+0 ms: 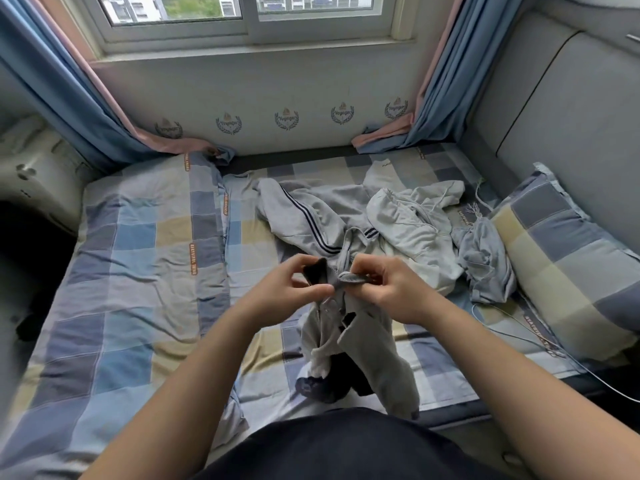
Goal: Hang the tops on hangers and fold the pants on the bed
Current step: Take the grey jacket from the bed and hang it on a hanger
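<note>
A grey zip-up top (367, 341) hangs over the bed's near edge, held up at its collar by both hands. My left hand (287, 289) pinches the collar's left side, where a black piece, possibly a hanger tip, pokes out. My right hand (384, 282) grips the collar's right side, fingers curled round the fabric. Behind them on the bed lie grey pants with dark side stripes (298, 216), a light grey hooded top (412, 220) and a crumpled blue-grey garment (485, 258). Whether a hanger sits inside the top is hidden.
The bed (138, 271) has a checked blue, beige and grey sheet. A matching pillow (561, 258) lies at the right by a grey padded headboard (554, 116). A window wall with blue-pink curtains (446, 81) stands behind. A thin white cable (554, 348) runs along the right.
</note>
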